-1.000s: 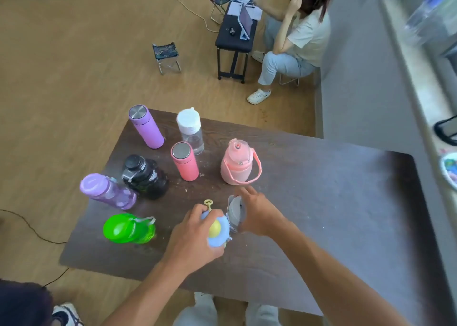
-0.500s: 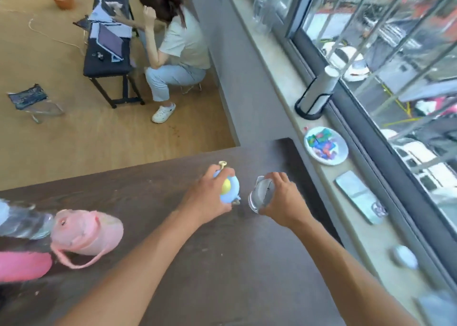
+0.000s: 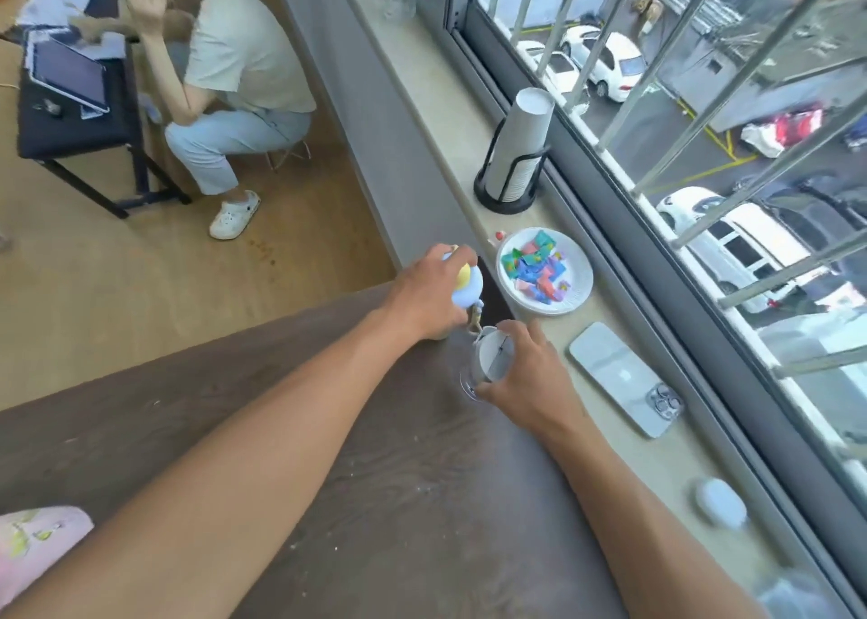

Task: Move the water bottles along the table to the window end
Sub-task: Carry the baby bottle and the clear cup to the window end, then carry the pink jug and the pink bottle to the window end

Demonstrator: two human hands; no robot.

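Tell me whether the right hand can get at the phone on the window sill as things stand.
Probably not right away: the right hand is wrapped around the clear bottle, so it is not free. The phone lies just beside it on the sill, with nothing between them, so once the bottle is set down it looks easily reachable.

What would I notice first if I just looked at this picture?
Two bare arms reach across the dark table: the left hand grips a blue bottle, and the right hand grips a clear bottle, both near the table's window end. Just beyond, on the sill, sits a white plate of colourful wrapped bits, with a phone lying face down nearer the camera.
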